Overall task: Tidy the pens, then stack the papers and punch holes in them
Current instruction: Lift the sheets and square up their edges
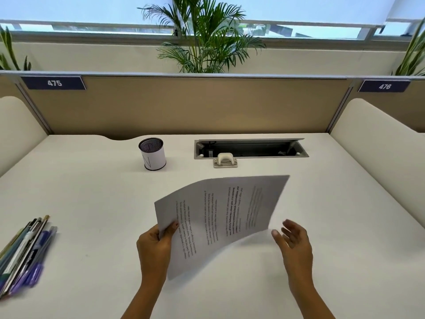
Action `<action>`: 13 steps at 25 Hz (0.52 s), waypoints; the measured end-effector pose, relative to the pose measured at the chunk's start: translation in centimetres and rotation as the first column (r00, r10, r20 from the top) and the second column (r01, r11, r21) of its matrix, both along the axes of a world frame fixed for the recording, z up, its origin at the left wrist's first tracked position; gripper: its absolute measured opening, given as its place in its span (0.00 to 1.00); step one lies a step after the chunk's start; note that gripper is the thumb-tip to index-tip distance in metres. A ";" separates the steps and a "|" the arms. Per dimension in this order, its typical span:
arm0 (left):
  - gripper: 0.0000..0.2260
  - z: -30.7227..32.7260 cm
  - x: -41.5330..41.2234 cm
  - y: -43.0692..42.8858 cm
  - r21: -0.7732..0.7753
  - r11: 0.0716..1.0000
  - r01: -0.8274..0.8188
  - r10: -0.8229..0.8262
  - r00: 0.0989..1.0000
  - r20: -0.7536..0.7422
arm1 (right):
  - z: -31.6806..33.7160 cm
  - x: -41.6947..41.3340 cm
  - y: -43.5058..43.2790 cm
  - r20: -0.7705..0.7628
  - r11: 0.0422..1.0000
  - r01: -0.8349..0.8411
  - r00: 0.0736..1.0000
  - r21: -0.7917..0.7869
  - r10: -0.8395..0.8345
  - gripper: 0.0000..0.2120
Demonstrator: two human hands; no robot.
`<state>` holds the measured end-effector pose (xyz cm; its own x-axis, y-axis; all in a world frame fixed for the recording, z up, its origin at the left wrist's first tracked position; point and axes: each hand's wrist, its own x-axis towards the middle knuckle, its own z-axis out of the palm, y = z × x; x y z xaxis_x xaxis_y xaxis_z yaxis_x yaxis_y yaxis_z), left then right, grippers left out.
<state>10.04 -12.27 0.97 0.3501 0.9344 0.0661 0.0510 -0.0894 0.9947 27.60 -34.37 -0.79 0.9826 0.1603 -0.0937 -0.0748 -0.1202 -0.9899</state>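
Note:
A printed sheet or thin stack of papers (pixel 220 217) is lifted off the white desk (pixel 92 185), curved and tilted, text facing me. My left hand (pixel 156 247) pinches its left edge between thumb and fingers. My right hand (pixel 294 242) hovers just right of the paper's lower right corner, fingers spread, holding nothing. A bundle of several pens (pixel 25 252) lies at the desk's left edge. A mesh pen cup (pixel 152 154) stands upright at the back, and it looks empty. A small white hole punch (pixel 225 160) sits behind the paper.
An open cable tray (pixel 251 148) is sunk into the desk just behind the hole punch. A tan partition (pixel 184 104) closes the back, with cream side panels left and right. Plants stand beyond it.

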 end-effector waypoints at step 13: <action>0.02 1.7 2.0 -3.0 -0.451 0.893 0.008 0.151 0.937 0.316 | 3.6 -4.3 6.0 -0.272 0.669 -0.128 0.845 0.732 0.460 0.20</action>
